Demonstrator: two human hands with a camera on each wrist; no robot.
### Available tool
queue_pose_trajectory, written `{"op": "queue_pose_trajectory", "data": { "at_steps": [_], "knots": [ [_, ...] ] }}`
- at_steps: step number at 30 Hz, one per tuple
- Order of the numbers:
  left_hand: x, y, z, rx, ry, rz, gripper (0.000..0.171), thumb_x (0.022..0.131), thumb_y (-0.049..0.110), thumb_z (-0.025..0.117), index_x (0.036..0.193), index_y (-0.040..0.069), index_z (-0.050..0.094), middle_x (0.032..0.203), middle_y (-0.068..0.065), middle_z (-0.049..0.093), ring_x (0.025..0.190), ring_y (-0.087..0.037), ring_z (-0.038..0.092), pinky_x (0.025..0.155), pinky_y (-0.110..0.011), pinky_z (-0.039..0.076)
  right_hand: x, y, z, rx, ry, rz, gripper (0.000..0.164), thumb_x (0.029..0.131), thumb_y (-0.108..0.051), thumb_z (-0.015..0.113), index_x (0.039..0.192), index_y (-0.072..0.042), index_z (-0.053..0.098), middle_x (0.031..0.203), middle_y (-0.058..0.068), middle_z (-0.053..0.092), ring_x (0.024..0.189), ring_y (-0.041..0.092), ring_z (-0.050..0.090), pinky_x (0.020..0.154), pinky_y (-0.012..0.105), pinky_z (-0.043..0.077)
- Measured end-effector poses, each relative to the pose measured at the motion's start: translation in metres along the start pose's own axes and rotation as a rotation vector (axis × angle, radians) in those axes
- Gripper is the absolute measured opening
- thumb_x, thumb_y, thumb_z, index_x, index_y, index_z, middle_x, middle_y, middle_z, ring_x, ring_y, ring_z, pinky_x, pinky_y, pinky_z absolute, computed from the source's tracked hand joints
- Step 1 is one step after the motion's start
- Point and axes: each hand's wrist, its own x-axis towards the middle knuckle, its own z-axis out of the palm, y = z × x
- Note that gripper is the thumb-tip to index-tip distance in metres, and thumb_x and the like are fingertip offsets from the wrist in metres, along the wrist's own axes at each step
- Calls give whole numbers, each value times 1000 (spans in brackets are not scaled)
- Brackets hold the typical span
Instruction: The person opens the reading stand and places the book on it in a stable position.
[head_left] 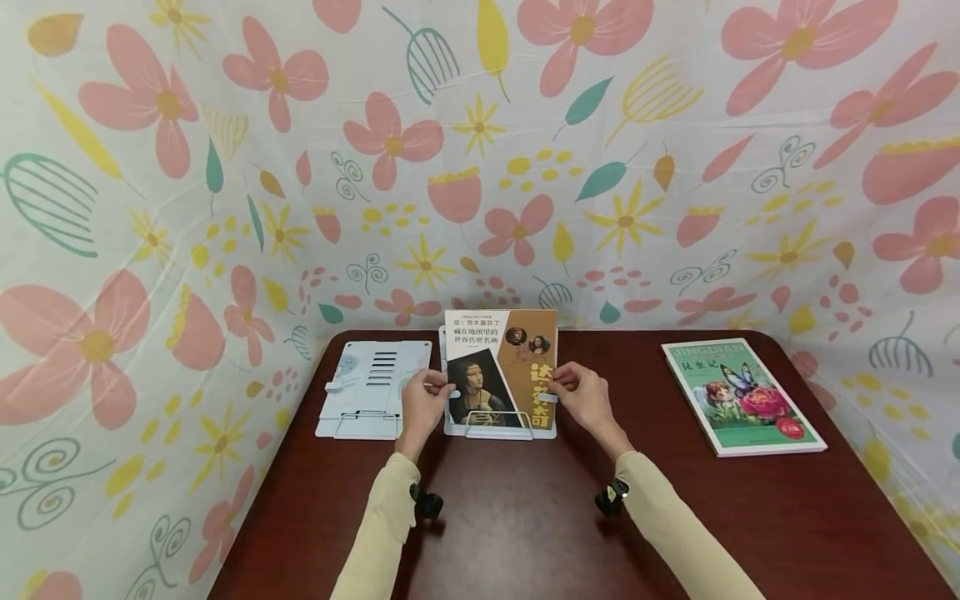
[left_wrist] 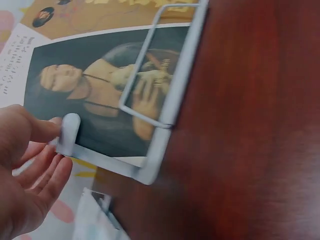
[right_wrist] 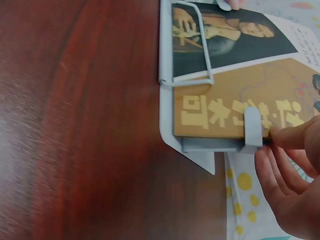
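Two books (head_left: 501,368) (head_left: 744,398), two stands (head_left: 360,390) (head_left: 453,432)

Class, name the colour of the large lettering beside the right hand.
The lettering is yellow, clearest in the right wrist view.

On the table (head_left: 517,517), a book (head_left: 513,337) rests on a bookstand (head_left: 459,432), between the left hand (head_left: 425,406) and right hand (head_left: 587,402). Another stand (head_left: 352,392) sits just left; a second book (head_left: 742,400) lies well apart, right. A cloth (head_left: 480,183) hangs behind.
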Motion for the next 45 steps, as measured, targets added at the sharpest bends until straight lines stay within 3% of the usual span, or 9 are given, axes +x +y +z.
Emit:
{"op": "queue_pose_trajectory", "data": {
  "at_steps": [2, 5, 10, 15, 28, 38, 45],
  "knots": [
    [-9, -5, 0, -30, 10, -29, 20, 90, 9, 76, 105, -1, 68, 99, -17, 70, 86, -29, 71, 76, -41, 60, -6, 1, 4, 17, 7, 3, 12, 89, -7, 76, 100, -4, 71, 92, 14, 75, 84, 27, 73, 74, 38, 61],
    [-23, -13, -1, -25, -36, -75, 27, 94, 12, 70, 115, -5, 66, 104, -19, 71, 92, -32, 72, 80, -44, 60, -17, 7, 9, 34, 3, 27, 17, 92, -8, 72, 107, -1, 69, 99, 17, 74, 90, 29, 73, 79, 42, 61],
    [-34, -23, -2, 34, -130, -104, 23, 95, 13, 67, 112, -2, 72, 102, -16, 76, 94, -29, 74, 83, -43, 60, -33, 18, 12, 19, -62, 112, 26, 97, -16, 66, 116, 2, 67, 107, 21, 73, 98, 34, 73, 81, 45, 61],
    [-39, -23, 0, 23, -121, -119, 24, 92, 8, 67, 112, -2, 75, 102, -16, 77, 94, -29, 75, 83, -43, 61, -46, 20, 17, 26, -95, 170, 32, 99, -16, 63, 122, 6, 66, 110, 23, 73, 101, 37, 72, 80, 44, 61],
    [-39, -13, 18, 1, -139, -137, 32, 89, 6, 63, 118, -1, 74, 105, -14, 78, 95, -27, 76, 85, -41, 61, -53, 17, 16, 49, -26, 210, 39, 97, -11, 64, 130, 9, 61, 118, 28, 71, 109, 37, 71, 87, 42, 60],
    [-33, -1, 52, -13, -209, -118, 37, 88, 7, 63, 123, 3, 73, 110, -11, 77, 101, -23, 75, 89, -41, 60, -52, 33, -5, -10, 7, 242, 45, 98, -12, 60, 136, 12, 56, 127, 32, 65, 117, 41, 66, 95, 48, 56],
    [-29, 16, 82, -19, -276, -77, 42, 85, 4, 61, 126, 0, 71, 112, -13, 77, 104, -24, 74, 91, -38, 59, -52, 47, -24, -66, 6, 291, 56, 100, -16, 57, 146, 13, 44, 141, 34, 53, 129, 45, 56, 103, 54, 51]
  ]
}}
